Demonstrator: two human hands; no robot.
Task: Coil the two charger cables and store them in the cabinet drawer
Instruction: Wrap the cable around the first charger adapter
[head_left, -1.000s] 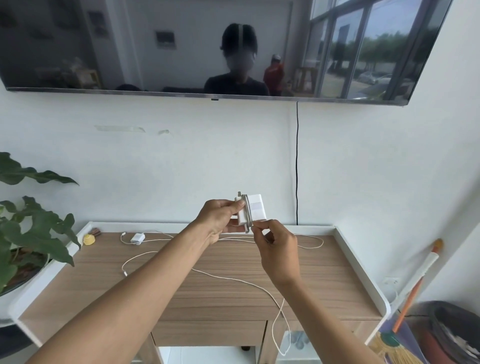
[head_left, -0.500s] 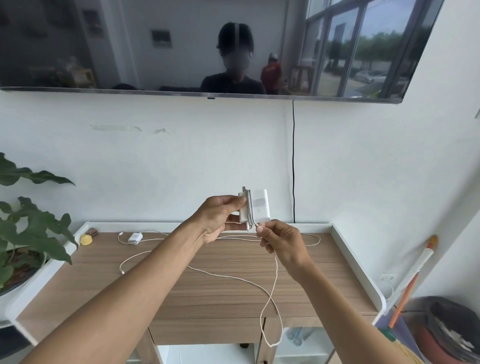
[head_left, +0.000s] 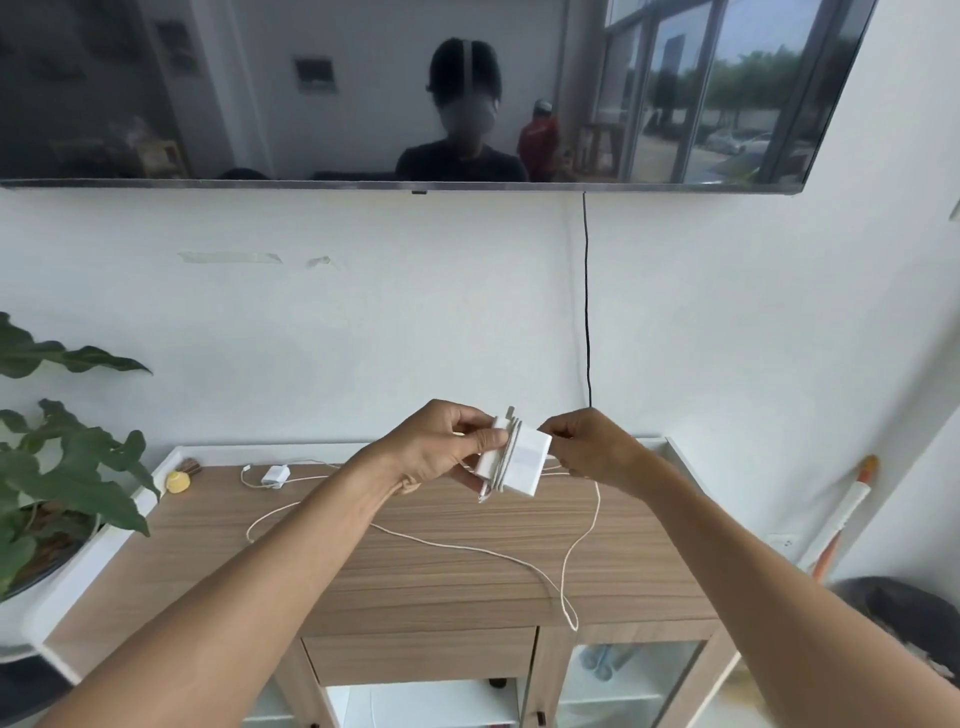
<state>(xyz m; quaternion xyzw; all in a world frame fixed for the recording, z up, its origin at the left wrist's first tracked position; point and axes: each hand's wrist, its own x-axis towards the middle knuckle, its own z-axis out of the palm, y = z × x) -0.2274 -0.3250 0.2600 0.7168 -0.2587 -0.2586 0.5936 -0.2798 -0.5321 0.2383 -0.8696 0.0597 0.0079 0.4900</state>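
Hanging across the white wall, a wide dark television screen (head_left: 415, 88) mirrors the room, and a thin black wire (head_left: 587, 312) drops from it toward the bench. Below stands a wood-grain cabinet bench with a raised white rim (head_left: 441, 577). Under its top sits a closed wooden drawer front (head_left: 418, 656), its inside hidden. Beside that, a glass-fronted compartment (head_left: 623, 670) holds bluish shapes too blurred to name.

At the left edge, a leafy green potted plant (head_left: 67, 467) overhangs the bench end. A dark round bin (head_left: 893, 618) stands low on the right, contents unclear, with an orange-and-white broom handle (head_left: 852, 499) leaning near it.

Above the bench, the left hand (head_left: 441, 452) grips a white square charger block (head_left: 524, 462), fingers clenched round it. Several turns of its white cable (head_left: 582, 545) wrap the block. The right hand (head_left: 587, 447) pinches that cable just beside the block, and the slack trails over the bench and loops past its front edge.

A second small white charger (head_left: 272, 475) lies uncoiled at the back left, near a small yellow round thing (head_left: 178, 480).
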